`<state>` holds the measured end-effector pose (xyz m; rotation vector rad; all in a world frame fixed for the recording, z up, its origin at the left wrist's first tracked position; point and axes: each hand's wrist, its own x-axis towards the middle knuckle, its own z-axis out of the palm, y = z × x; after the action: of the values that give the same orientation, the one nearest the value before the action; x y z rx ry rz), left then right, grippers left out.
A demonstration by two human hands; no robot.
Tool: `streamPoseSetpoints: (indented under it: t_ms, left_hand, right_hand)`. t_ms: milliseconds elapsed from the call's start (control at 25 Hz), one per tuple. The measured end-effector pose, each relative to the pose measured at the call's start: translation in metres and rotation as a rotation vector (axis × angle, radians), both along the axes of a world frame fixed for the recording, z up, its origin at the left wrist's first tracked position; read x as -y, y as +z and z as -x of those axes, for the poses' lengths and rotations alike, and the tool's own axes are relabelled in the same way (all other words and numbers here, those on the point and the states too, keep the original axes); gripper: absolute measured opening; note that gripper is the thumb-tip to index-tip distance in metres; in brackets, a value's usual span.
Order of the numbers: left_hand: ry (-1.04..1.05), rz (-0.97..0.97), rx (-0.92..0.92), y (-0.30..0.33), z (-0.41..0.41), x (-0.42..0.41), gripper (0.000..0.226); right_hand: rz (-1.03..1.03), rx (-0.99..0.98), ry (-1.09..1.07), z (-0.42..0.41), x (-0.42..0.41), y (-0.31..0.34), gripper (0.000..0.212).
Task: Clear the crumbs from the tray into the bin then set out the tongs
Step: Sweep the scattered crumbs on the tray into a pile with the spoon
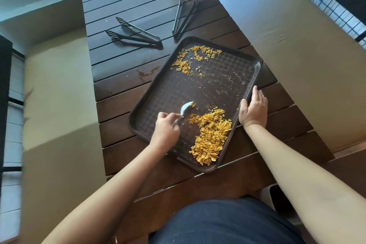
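Far left of the frame, a tan bench cushion (57, 95) runs along the dark slatted wooden table (126, 77). On the table, upper left of centre, there's the first pair of black tongs (134, 34), lying jaws apart with its slotted heads pointing toward the left edge. Moving right, a second pair of black tongs (185, 14) lies with its heads pointing to the top of the frame and its hinge end just beside the tray's far corner. So that's two pairs of tongs, both on bare table, neither in a hand.

Centre frame now: one dark brown plastic tray (215, 85), set at a slant on the slats. The left hand (166, 128) has its fingers curled around the handle of a small scraper with a pale blade (186, 110), and the blade is down on the tray floor. Just right of the blade sits the big heap of orange crumbs (212, 136), filling the tray's lower right end. A second, smaller scatter of crumbs (194, 58) sits at the tray's far end, with fine dust between the two. Two clusters, then.

The right hand (253, 109) clasps the tray's right rim, thumb inside, fingers outside.

Lower right, a pale bin (268, 194) peeks out by the table's edge. Another tan cushion (297, 55) fills the right side. No readable writing anywhere.
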<state>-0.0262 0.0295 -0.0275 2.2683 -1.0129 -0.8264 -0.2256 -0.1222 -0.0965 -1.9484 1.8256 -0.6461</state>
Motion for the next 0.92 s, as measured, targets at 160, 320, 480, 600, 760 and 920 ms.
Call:
streamPoseSetpoints:
  t_ms: [160,320,480,600,760,920]
  left_hand:
    - [0.044,-0.008,0.025,-0.002,-0.005,0.001,0.031]
    - [-0.105,-0.014,0.011,-0.003,0.02,0.001,0.029]
    - [-0.193,-0.004,-0.016,-0.003,0.033,-0.003,0.028]
    - [0.008,0.076,-0.009,0.005,0.013,0.01,0.03]
    - [0.067,-0.002,0.019,0.002,-0.002,0.018,0.032]
    - [-0.103,-0.023,-0.044,0.0,0.03,0.006,0.028]
  right_hand:
    - [-0.004,0.001,-0.001,0.0,0.0,0.0,0.07]
    - [-0.004,-0.001,0.0,-0.001,0.0,0.0,0.07]
    - [-0.006,0.0,0.004,-0.001,0.0,0.0,0.07]
    - [-0.003,-0.002,0.001,0.0,0.0,0.0,0.07]
    - [-0.005,0.003,-0.001,0.0,0.0,-0.001,0.068]
    - [-0.002,0.013,-0.007,0.0,0.0,-0.001,0.065]
